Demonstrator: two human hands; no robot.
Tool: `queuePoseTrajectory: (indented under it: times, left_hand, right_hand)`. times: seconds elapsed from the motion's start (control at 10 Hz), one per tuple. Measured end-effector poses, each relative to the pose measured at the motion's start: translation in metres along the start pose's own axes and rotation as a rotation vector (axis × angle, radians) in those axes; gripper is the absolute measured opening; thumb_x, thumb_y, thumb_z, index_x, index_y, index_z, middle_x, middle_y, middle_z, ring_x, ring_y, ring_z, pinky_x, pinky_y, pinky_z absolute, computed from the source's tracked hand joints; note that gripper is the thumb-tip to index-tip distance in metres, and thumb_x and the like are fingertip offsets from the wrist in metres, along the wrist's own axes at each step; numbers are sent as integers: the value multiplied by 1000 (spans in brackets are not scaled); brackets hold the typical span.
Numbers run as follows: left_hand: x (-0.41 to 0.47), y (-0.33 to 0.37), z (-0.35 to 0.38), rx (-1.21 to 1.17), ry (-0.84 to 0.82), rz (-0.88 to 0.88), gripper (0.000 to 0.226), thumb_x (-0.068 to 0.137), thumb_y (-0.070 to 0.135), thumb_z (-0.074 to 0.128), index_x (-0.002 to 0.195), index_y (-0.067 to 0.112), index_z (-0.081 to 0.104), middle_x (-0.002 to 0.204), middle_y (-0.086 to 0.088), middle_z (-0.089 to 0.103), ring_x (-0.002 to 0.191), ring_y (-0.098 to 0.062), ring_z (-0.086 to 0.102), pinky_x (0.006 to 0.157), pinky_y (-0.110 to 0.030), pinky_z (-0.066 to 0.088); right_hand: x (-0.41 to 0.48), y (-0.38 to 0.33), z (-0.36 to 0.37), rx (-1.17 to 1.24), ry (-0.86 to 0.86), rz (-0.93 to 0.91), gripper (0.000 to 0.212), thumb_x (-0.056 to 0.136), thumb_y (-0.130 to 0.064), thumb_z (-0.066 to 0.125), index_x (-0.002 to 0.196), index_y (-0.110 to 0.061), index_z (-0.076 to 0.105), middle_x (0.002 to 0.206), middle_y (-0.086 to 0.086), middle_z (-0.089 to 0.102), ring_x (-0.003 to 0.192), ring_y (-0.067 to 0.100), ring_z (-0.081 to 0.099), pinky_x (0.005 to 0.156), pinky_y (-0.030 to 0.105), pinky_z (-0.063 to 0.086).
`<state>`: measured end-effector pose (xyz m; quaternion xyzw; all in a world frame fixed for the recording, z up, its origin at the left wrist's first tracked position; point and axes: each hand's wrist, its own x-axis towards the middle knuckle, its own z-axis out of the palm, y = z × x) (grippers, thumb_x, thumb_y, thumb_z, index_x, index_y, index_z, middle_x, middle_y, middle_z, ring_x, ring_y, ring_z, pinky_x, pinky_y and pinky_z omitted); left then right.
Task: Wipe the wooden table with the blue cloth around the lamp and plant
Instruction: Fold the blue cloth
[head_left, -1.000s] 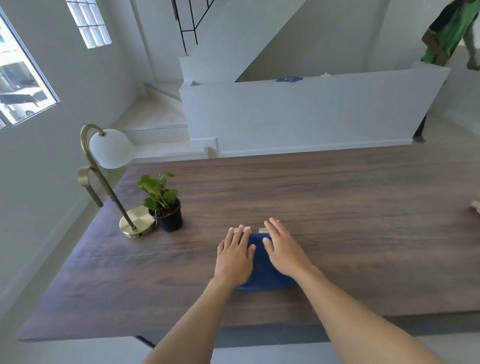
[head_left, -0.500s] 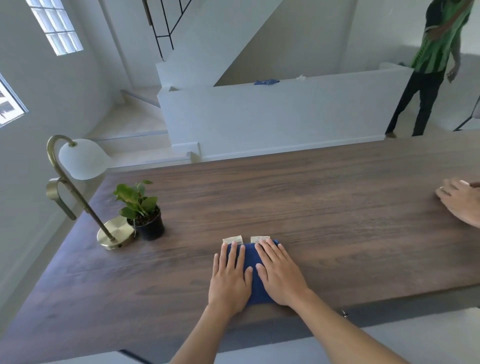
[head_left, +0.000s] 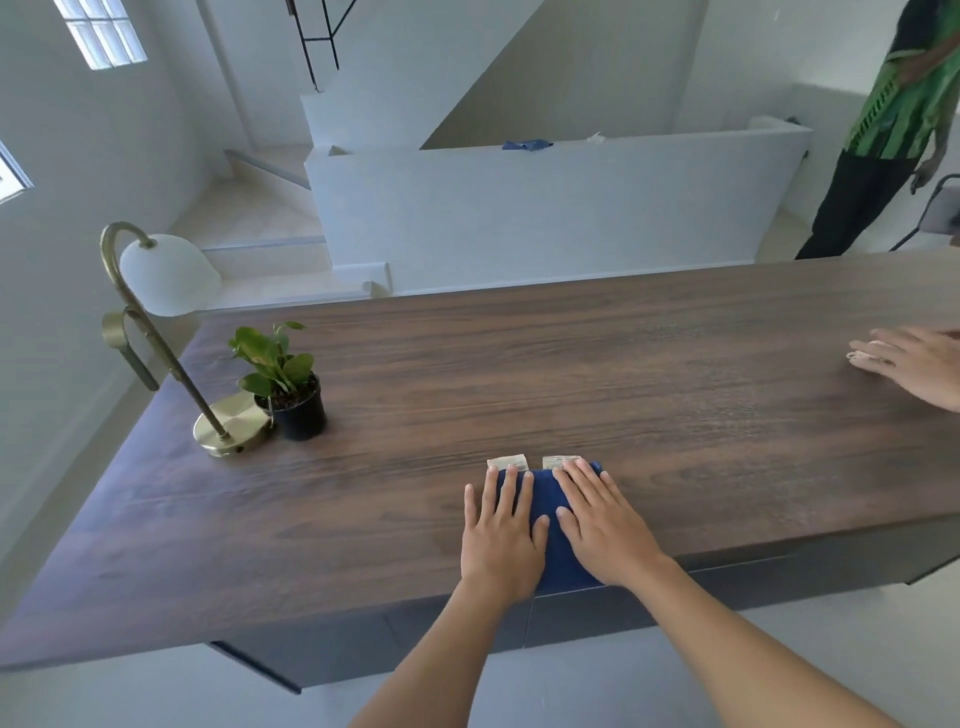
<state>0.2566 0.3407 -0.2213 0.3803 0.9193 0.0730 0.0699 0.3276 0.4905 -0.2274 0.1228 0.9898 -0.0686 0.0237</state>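
I am pressing my left hand (head_left: 501, 535) and my right hand (head_left: 605, 527) flat on the blue cloth (head_left: 550, 499), fingers spread and palms down, gripping nothing, with the cloth lying folded at the near edge of the wooden table (head_left: 571, 374) and two pale tags (head_left: 535, 461) poking out at its far side. The lamp (head_left: 166, 332) and the potted plant (head_left: 285, 384) are standing just beside each other at the far left, well apart from the cloth, while another person's hand (head_left: 914, 364) is resting on the table at the right and someone in a green shirt (head_left: 904, 104) is standing beyond it.
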Motion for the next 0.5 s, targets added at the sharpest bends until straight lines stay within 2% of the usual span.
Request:
queuePoseTrajectory:
  times: [0.1, 0.2, 0.4, 0.5]
  left_hand:
    - [0, -11, -9, 47, -12, 29, 80, 86, 56, -18, 155, 20, -1, 164, -3, -2, 150, -26, -11, 116, -49, -13]
    - [-7, -40, -21, 26, -10, 11, 82, 84, 58, -18, 155, 19, 0, 164, -4, -3, 150, -24, -10, 116, -47, -12]
    - [-33, -143, -47, -2, 62, -123, 62, 100, 50, 15, 155, 23, 7, 164, -1, 1, 150, -21, -7, 120, -47, -5]
    - [-56, -193, -56, 12, 84, -180, 76, 88, 60, -1, 154, 25, 10, 164, -1, 4, 150, -23, -6, 120, -49, -4]
  right_hand:
    - [5, -10, -7, -5, -61, 74, 63, 99, -45, 1, 155, -16, -2, 164, 1, -7, 149, 14, -13, 120, 35, -9]
    - [15, -35, -15, 66, 13, 159, 56, 105, -38, 16, 156, -18, 6, 164, 3, -2, 150, 18, -10, 121, 43, -7]
    - [50, -139, -14, 243, 62, -8, 55, 104, -38, 24, 155, -20, 13, 164, 1, 4, 151, 15, -5, 122, 39, -5]
    - [61, -188, -4, 291, 78, -35, 55, 104, -37, 25, 155, -21, 14, 164, 0, 2, 150, 15, -6, 121, 37, -9]
